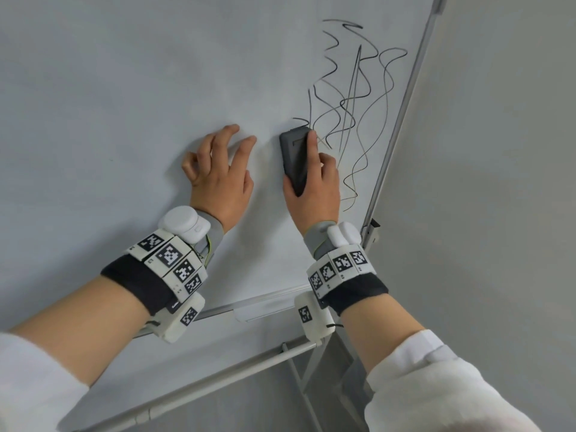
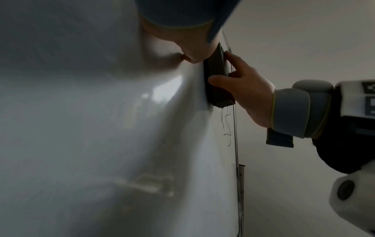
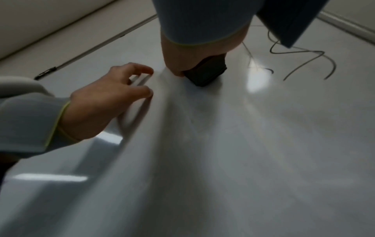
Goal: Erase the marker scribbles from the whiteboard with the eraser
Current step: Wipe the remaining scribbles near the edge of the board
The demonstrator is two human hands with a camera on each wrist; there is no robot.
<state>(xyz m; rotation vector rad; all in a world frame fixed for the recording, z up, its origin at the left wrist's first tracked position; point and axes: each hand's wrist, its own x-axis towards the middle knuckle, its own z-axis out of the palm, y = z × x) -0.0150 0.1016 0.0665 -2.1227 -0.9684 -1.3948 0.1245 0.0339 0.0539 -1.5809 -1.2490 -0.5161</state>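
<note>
A dark grey eraser (image 1: 294, 157) lies flat against the whiteboard (image 1: 124, 104), and my right hand (image 1: 314, 185) grips it with the thumb on its left side and fingers over its right. Black marker scribbles (image 1: 355, 98) run up and down the board just right of the eraser, reaching near the right frame. My left hand (image 1: 218, 169) rests on the board left of the eraser, fingers spread with their tips touching the surface, holding nothing. The left wrist view shows the eraser (image 2: 218, 80) edge-on in the right hand (image 2: 247, 89). In the right wrist view the eraser (image 3: 207, 72) sits under the palm, scribbles (image 3: 300, 61) beyond.
The board's metal frame (image 1: 402, 120) runs along the right side, with a clamp (image 1: 372, 227) low on it. A tray ledge (image 1: 265, 307) and stand bars (image 1: 218, 378) lie below. A plain wall (image 1: 498, 151) is to the right. A dark marker (image 3: 45, 73) lies at the board's far edge.
</note>
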